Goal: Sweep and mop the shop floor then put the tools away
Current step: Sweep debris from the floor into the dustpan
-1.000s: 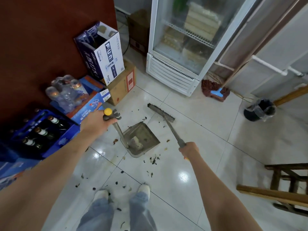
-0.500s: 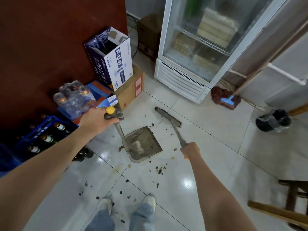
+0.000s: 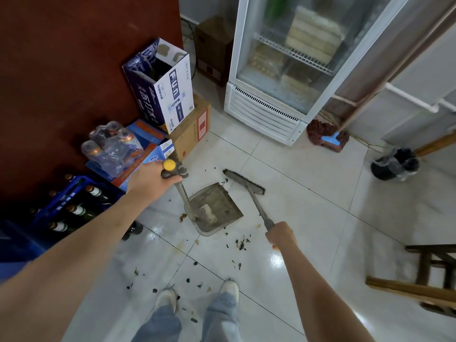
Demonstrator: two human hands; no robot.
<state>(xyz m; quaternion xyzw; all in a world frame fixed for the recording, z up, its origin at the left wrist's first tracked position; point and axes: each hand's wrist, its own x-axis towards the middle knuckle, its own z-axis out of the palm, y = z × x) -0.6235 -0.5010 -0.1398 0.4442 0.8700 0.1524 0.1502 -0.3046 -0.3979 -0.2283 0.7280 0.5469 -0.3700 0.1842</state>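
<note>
Left grip (image 3: 153,181) curled round dustpan (image 3: 214,211) handle, right grip (image 3: 281,236) round broom (image 3: 244,180); sweeping step; lower-centre debris (image 3: 240,244) likely next.

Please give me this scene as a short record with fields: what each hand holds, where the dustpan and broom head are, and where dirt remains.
left hand: grips the dustpan handle, below its yellow cap
right hand: grips the broom handle
dustpan: on the tiled floor, a pale clump inside
broom head: on the floor, right of the dustpan
debris: dark bits by the dustpan and near the shoes
mop: leans beside the glass-door fridge
</note>
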